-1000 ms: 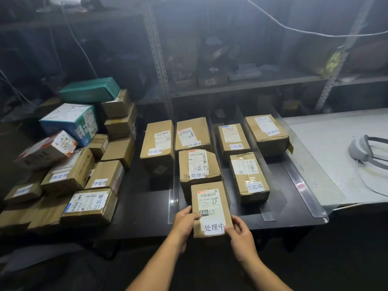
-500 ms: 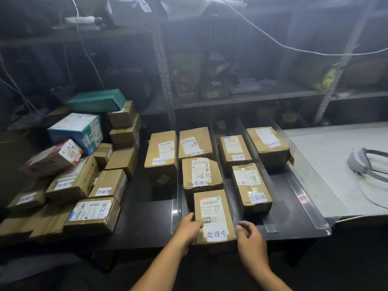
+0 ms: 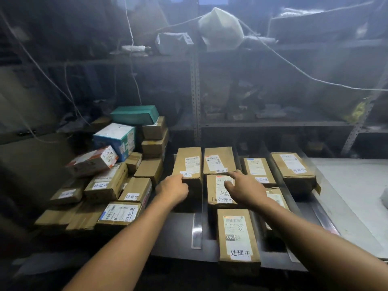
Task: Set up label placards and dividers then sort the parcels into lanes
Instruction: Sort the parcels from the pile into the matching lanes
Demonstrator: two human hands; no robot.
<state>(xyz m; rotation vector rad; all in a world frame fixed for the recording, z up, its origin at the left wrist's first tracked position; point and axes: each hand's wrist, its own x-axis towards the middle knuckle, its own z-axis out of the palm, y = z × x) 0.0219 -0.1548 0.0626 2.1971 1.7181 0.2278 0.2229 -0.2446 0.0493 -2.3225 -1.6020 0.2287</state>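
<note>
Brown cardboard parcels lie in lanes split by clear plastic dividers on a dark table. My left hand touches the near left corner of the single parcel in the left lane, fingers relaxed. My right hand hovers over the middle parcel of the second lane, fingers spread and index finger stretched forward. Behind that parcel lies another, and the nearest parcel, labelled X46, sits free at the table's front edge. Lanes further right hold one parcel and another.
A pile of unsorted parcels fills the table's left side, topped by a green box and a blue and white box. A pale tabletop adjoins on the right. Metal shelving with clutter and hanging cords stands behind.
Both hands let go of the nearest parcel and moved forward: the left to the left lane's parcel, the right over the second lane. The view tilted upward.
</note>
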